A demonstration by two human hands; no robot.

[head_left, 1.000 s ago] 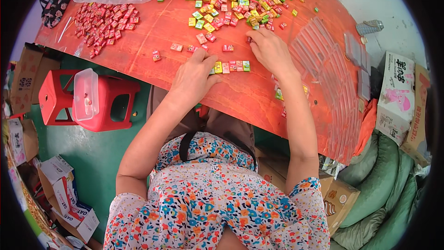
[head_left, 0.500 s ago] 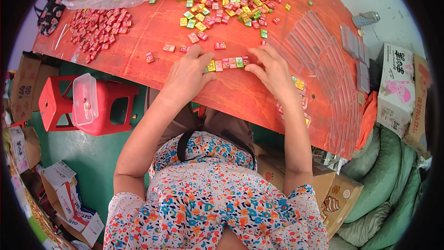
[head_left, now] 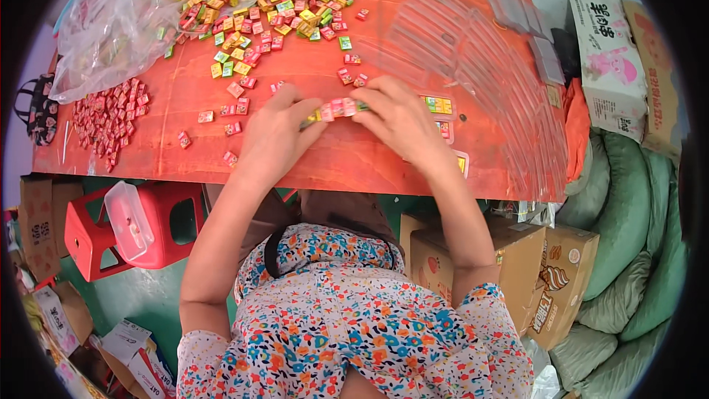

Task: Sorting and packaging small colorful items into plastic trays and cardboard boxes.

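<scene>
"Hands first: how do they stand?"
"Apart. Left hand [head_left: 269, 135] grips the left end of a row of small boxes [head_left: 338, 108], right hand [head_left: 399, 124] its right end, at the near side of the bench [head_left: 332, 162]."
"Is the row lifted?"
"I can't tell; it's slightly blurred."
"How would you hold it?"
"Press evenly inward, both ends level; lopsided pressure could buckle the middle."
"And around it, left to right?"
"A red pile [head_left: 111, 118] at the left, a loose box [head_left: 230, 158] just beside the left wrist, a mixed heap [head_left: 284, 9] on the far side, filled cases [head_left: 439, 105] near the right forearm, clear trays [head_left: 509, 96] at the right. I'd keep both forearms from brushing anything."
</scene>
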